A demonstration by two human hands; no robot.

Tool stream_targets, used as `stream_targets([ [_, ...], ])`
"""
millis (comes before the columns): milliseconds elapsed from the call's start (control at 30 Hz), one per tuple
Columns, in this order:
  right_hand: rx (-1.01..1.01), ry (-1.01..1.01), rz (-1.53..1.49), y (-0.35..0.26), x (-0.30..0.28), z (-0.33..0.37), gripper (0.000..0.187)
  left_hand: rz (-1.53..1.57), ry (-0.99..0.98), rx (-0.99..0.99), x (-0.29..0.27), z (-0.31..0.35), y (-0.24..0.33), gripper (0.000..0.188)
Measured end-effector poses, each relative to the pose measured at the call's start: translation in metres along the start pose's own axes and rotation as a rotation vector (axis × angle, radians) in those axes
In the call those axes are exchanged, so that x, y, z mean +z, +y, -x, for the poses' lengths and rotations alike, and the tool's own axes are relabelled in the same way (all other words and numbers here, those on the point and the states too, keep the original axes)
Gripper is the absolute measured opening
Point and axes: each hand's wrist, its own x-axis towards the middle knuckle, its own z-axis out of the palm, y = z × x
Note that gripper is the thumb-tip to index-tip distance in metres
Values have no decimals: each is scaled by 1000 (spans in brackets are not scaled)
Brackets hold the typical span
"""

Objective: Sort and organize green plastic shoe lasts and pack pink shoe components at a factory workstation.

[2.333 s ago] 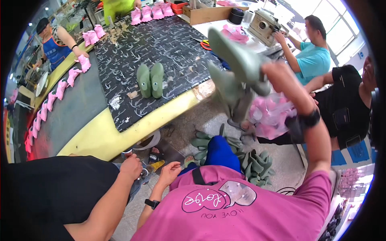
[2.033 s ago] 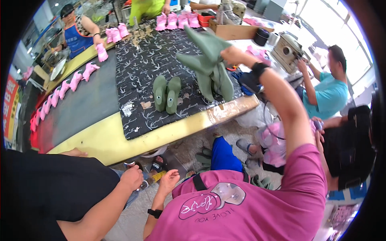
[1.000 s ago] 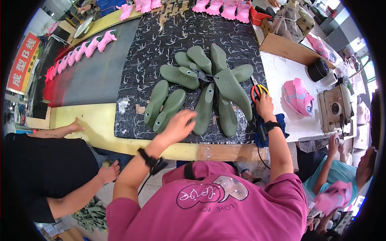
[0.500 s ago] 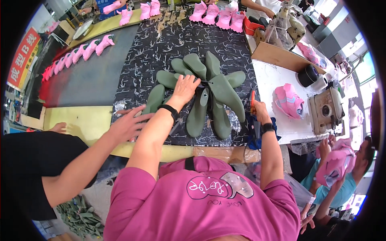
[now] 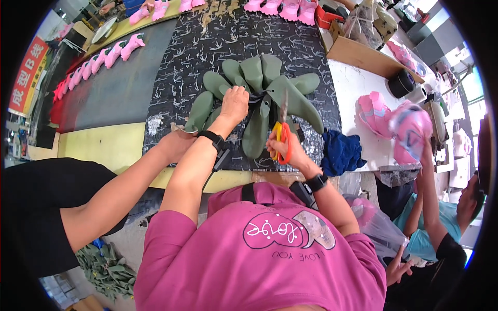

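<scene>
Roughly ten green shoe lasts (image 5: 256, 132) lie mostly fanned out on the tabletop (image 5: 98, 141), though the left forearm (image 5: 189, 173) hides some. The left hand (image 5: 236, 103) is curled over their middle; whether it grips anything, I cannot tell. The right hand (image 5: 289, 149) holds one pair of scissors (image 5: 284, 118). One co-worker's hand (image 5: 178, 145) crowds that forearm; one blue cloth (image 5: 342, 153) lies rightward, four pink shoe uppers (image 5: 289, 9) farther off.

The head camera (a wide fisheye) is looking down across the black mat (image 5: 197, 72) from near its front edge.
</scene>
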Motion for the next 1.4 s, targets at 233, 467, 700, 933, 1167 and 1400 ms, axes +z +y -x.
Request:
stream_targets([
  [233, 256, -165, -259, 7, 4, -27, 65, 64, 47, -171, 0, 25, 4, 11],
  [467, 383, -220, -260, 10, 17, -36, 68, 459, -136, -428, 4, 21, -11, 10],
  [700, 333, -180, -233, 17, 26, -62, 65, 764, 103, -401, 24, 36, -24, 17],
  [933, 277, -147, -256, 25, 36, -81, 62, 653, 54, -275, 15, 35, -26, 16],
  [1167, 64, -53, 122, 23, 49, -51, 40, 825, -43, -371, 7, 60, -36, 18],
  [1400, -161, -84, 880, 27, 13, 12, 38, 730, 22, -286, -2, 104, -47, 9],
])
